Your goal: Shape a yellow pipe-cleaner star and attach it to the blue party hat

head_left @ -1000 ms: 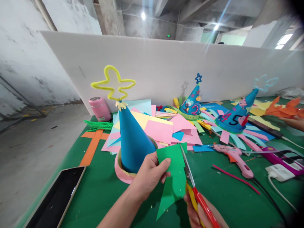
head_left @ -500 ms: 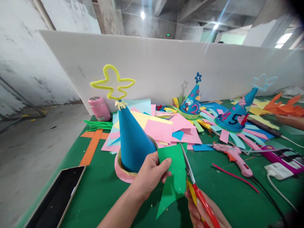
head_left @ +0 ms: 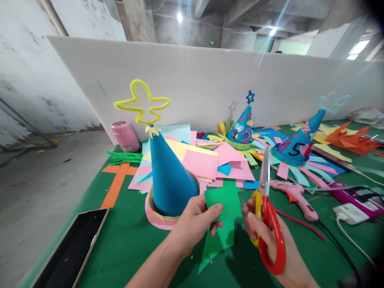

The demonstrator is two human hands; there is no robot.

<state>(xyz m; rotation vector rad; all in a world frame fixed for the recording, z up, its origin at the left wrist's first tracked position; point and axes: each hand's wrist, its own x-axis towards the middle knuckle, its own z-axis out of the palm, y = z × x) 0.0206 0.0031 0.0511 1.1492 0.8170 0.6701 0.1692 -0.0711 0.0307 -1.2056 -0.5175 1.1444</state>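
Note:
My left hand [head_left: 207, 216] pinches a piece of green paper [head_left: 226, 206] between thumb and fingers, above the green table. Its lower end tapers to a slanted point. To the right, my right hand [head_left: 270, 236] is wrapped around scissors [head_left: 265, 180] with one red and one yellow handle. Their blades look closed and point upward, apart from the paper. Just left of the paper stands a blue cone hat [head_left: 171, 180] with a pink brim and a bent yellow pipe-cleaner shape [head_left: 141, 110] on its tip.
Coloured paper sheets [head_left: 201, 163] lie behind my hands. Two decorated hats [head_left: 240, 130] stand farther back. A pink glue gun [head_left: 295, 196] and a purple power strip [head_left: 354, 200] with cables lie at right. A phone [head_left: 73, 248], orange strips [head_left: 118, 184] and pink flask [head_left: 125, 137] are at left.
My right hand has moved the scissors right, away from the paper's edge, and their blades now stand upright. My left hand and the paper shifted slightly right. Another person's hand left the right edge.

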